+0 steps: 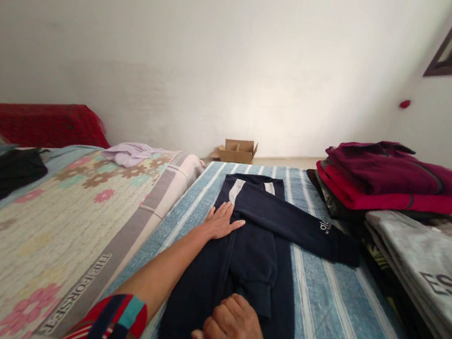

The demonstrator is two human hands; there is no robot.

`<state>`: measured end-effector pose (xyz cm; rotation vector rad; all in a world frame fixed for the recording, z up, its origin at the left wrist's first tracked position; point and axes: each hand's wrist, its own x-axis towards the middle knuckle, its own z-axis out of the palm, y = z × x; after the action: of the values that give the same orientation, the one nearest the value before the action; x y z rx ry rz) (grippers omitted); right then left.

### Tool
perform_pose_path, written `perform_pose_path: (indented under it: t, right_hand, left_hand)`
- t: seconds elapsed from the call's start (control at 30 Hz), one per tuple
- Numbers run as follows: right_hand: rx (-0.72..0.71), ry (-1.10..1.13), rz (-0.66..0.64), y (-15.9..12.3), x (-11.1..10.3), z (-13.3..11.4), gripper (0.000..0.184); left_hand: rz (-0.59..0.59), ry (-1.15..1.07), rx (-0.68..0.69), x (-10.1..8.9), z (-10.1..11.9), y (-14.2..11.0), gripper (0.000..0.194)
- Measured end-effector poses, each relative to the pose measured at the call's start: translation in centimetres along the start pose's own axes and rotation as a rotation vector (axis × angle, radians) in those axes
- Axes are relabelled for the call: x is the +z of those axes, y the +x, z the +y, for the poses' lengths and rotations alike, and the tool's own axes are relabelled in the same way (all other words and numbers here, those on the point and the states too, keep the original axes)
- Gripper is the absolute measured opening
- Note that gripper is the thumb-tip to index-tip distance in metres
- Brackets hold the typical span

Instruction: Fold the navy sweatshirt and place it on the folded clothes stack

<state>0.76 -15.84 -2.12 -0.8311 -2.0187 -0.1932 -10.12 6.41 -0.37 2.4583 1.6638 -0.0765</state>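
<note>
Navy long-sleeved garment with white stripes (250, 251) spread on blue-and-white striped bedsheet (315, 311), one sleeve reaching right, other folded down over body; left hand (220, 224) flat on garment, fingers wide; right hand (238, 337) over lower part, fingers curled closed, cannot tell if cloth held; folded clothes pile (392, 184) at right

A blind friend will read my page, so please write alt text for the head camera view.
A left hand lies flat on a navy long-sleeved top on a blue striped sheet; the right hand is curled over the top's near part. Folded clothes are stacked at right, a flowered mattress at left.
</note>
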Motion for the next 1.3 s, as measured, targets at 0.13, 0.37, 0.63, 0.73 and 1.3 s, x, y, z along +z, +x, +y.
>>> perform_pose_path:
  t: [0.13,0.37,0.63,0.73,1.3]
  right_hand:
    - [0.006,-0.018,0.031,-0.3,0.8,0.2,0.02]
    - [0.032,0.012,0.037,0.0,0.4,0.0,0.019]
    - [0.25,0.068,0.045,2.2,-3.4,3.2,0.024]
    - [0.388,0.007,0.1,2.1,-5.2,6.7,0.029]
    - [0.655,-0.314,0.185,-1.9,-6.0,14.7,0.036]
  left_hand:
    - [0.02,0.045,-0.003,0.5,0.1,0.2,0.092]
    - [0.02,0.05,0.0,0.2,0.3,0.1,0.092]
    - [0.052,-0.024,0.06,-0.8,0.8,0.2,0.089]
    - [0.005,-0.076,0.074,-0.8,0.9,0.6,0.085]
    - [0.064,-0.069,-0.145,-2.7,8.3,10.9,0.062]
